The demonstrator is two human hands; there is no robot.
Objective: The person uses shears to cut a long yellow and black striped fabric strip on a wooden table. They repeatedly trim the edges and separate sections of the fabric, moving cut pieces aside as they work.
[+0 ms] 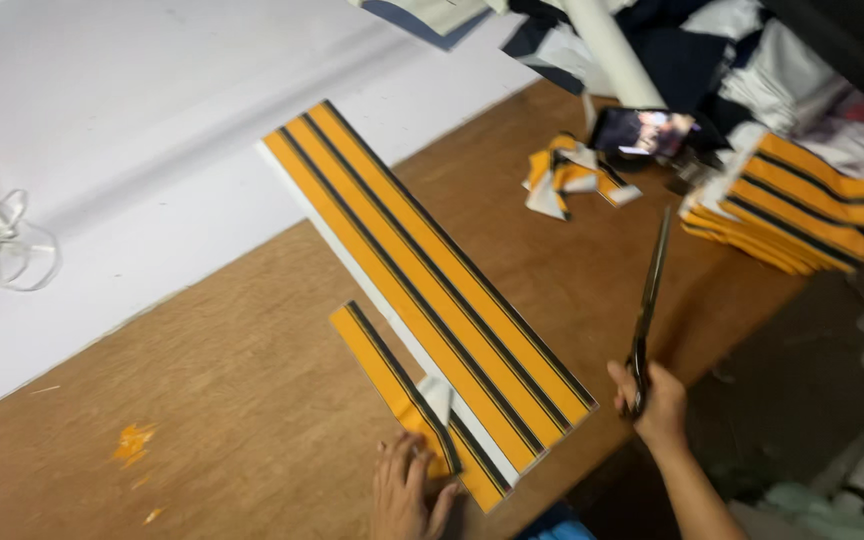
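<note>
The person's left hand [407, 490] lies flat, fingers spread and pressing down, on the near end of a narrow cut strip of orange fabric with a dark stripe [392, 385]. It grips nothing; the palm and fingertips simply pin the strip to the brown wooden tabletop [222, 370]. A small white flap of the strip's underside is folded up just above the fingers.

Just beside this narrow strip, touching it along its right edge near the hand, lies a long rectangular panel of orange fabric with black lengthwise stripes and a white border [427, 270]. It runs diagonally from the near table edge up to the far left, where its upper end rests on a white sheet [152, 130] covering the left part of the bench.

The right hand [657, 400] is closed around the handles of a pair of long metal scissors [649, 300]. The blades are together and point away from the person, held over the table to the right of the long panel and apart from it.

Farther back sit a small crumpled heap of orange and white fabric offcuts [567, 175], a dark phone with a lit screen [642, 132], and a neat stack of folded orange striped pieces [792, 205]. Behind these is a loose pile of navy and white cloth [692, 50] with a white tube [612, 50] lying across it. No box, bin or tray shows; everything lies directly on the bench.
</note>
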